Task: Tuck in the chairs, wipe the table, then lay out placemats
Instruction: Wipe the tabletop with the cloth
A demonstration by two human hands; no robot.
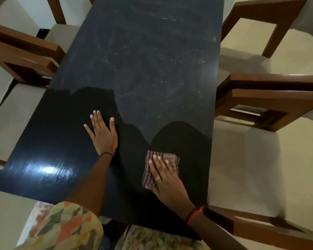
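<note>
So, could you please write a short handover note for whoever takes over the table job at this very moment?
Left hand: flat and open on the table, bracing.
Right hand: pressed flat on the checked cloth near the right edge.
Done: chairs on both sides sit close to the table; the near part is wiped dark and glossy.
Left: the far part looks dusty and speckled; then placemats, none in view.

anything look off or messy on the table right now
Yes: the far part of the table is dull, with pale specks and smears, while the near part is dark and glossy. The right hand presses the cloth at that boundary.
</note>
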